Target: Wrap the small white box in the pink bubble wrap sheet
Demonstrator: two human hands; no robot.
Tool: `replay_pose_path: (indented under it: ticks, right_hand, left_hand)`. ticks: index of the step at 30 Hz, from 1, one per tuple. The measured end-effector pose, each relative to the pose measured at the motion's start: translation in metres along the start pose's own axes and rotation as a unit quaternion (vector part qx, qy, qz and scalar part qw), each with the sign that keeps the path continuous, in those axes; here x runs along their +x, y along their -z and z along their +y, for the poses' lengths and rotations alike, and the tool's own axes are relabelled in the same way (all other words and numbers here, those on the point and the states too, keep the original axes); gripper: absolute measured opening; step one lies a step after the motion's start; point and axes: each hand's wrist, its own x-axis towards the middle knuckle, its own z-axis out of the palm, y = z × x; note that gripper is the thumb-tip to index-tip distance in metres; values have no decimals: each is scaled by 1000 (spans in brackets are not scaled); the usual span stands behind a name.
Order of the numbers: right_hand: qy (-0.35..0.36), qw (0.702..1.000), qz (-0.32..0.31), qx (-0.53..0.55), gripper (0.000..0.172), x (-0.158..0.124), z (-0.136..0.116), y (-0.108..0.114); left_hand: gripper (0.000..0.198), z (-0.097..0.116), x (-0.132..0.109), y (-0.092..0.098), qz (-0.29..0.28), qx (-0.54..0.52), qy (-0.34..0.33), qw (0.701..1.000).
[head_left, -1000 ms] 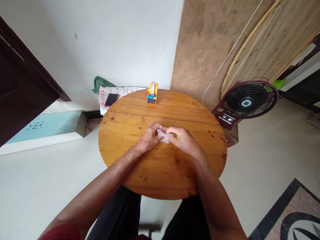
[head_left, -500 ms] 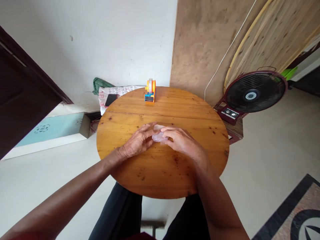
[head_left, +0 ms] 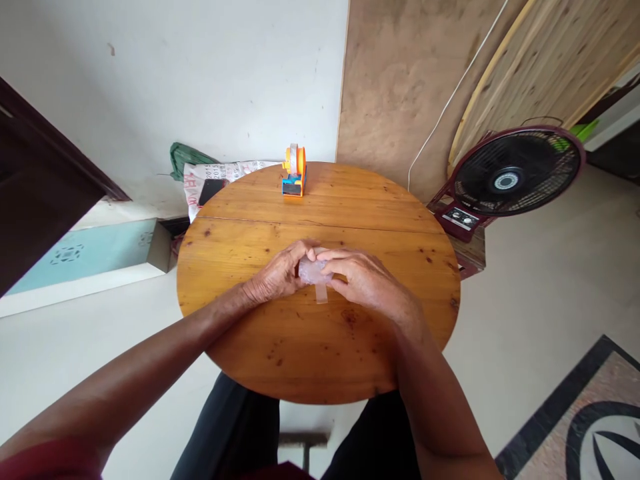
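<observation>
Over the middle of the round wooden table [head_left: 280, 333], both hands grip a small, pale, translucent bundle [head_left: 313, 271] that looks like crumpled plastic. My left hand [head_left: 283, 270] is closed around its left side, thumb near the top. My right hand [head_left: 357, 273] presses its fingertips on the right side and top. From the bundle's lower edge a short strip of clear tape [head_left: 321, 293] sticks out toward me. What lies inside the wrapping cannot be made out.
An orange and blue tape dispenser [head_left: 294, 172] stands at the table's far edge. Beyond the right edge is a dark red fan [head_left: 505, 180]. A printed white sack [head_left: 220, 172] and a dark flat object [head_left: 213, 191] lie behind the left edge.
My left fingers have closed further around the bundle. The tape strip now shows below it. The whole view has shifted slightly.
</observation>
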Motion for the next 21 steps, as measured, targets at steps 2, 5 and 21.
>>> replay_pose_path:
  ticks: [2,5,21]
  right_hand:
    - [20,1000,-10,-17,18,1,2,1]
    - [18,1000,10,-10,20,2,5,1]
    - [-139,954,16,266,43,12,25,-2]
  left_hand:
    - [42,1,2,-4,9,-48,9,999]
    - [41,7,6,-6,17,-132,35,991]
    - [44,29,35,4,-22,-315,290,903]
